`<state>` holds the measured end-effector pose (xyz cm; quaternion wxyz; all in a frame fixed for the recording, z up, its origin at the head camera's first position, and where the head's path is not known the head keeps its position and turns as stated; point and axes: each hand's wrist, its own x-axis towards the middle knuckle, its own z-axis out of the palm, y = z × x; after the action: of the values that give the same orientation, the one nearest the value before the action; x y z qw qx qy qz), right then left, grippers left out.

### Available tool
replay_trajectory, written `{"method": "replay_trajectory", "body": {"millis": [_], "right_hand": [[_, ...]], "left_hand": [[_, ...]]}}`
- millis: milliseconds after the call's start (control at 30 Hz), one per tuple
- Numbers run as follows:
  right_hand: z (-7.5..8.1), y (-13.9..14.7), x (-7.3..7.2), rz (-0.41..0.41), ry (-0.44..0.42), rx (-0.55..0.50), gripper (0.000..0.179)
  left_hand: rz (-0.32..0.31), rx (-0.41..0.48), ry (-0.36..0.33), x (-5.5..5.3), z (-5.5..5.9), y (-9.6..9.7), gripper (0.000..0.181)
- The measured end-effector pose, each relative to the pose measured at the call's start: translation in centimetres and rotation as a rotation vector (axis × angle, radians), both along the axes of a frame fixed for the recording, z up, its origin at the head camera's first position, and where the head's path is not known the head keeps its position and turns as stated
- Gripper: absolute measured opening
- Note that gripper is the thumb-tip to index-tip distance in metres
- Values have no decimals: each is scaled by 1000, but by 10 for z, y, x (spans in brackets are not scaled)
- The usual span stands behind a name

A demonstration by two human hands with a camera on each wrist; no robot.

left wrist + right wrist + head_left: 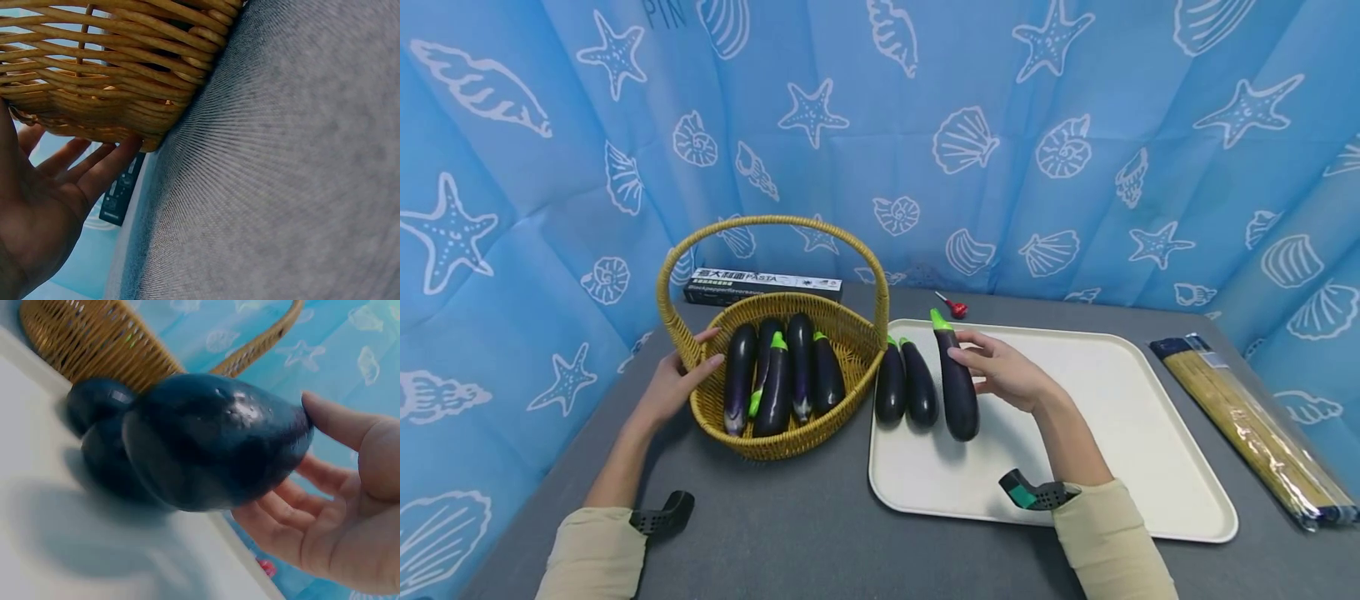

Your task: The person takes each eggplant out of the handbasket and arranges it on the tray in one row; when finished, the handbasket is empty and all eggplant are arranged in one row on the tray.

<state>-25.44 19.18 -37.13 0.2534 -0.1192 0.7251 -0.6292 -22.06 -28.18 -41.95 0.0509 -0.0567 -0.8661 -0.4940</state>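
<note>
My right hand (1003,368) grips a dark eggplant (957,383) between thumb and fingers near its green-stemmed upper part. The eggplant is held just over the cream tray (1120,433), and its rounded end fills the middle of the right wrist view. Beside it on the tray lie two more eggplants (921,387). On the left, my left hand (673,383) holds the side of a wicker basket (790,446), thumb over the rim and fingers against the woven outer wall (125,81). Several eggplants (775,383) fill the basket, under its tall arched handle.
Behind the basket lies a black and white pasta box (760,285). A red lollipop (955,308) sits past the tray's back edge. To the right of the tray is a long packet of noodles (1255,433). A blue shell-print curtain (880,167) borders the grey table (775,533).
</note>
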Motion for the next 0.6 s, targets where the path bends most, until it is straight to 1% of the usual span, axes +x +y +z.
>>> {"method": "replay_trajectory", "body": {"millis": [200,367,467,600], "right_hand": [[-16,0,-7,-86,-4,153,62],[-27,-5,-11,-137,6,260,59],[-30,-8,-13,-160,17,314,59],[-31,-13,-14,-220,30,390,61]], "left_hand": [[7,19,-20,-1,-1,0,63],[3,13,-7,-1,-3,0,62],[3,16,-3,0,-2,0,61],[2,16,-3,1,-1,0,60]]}}
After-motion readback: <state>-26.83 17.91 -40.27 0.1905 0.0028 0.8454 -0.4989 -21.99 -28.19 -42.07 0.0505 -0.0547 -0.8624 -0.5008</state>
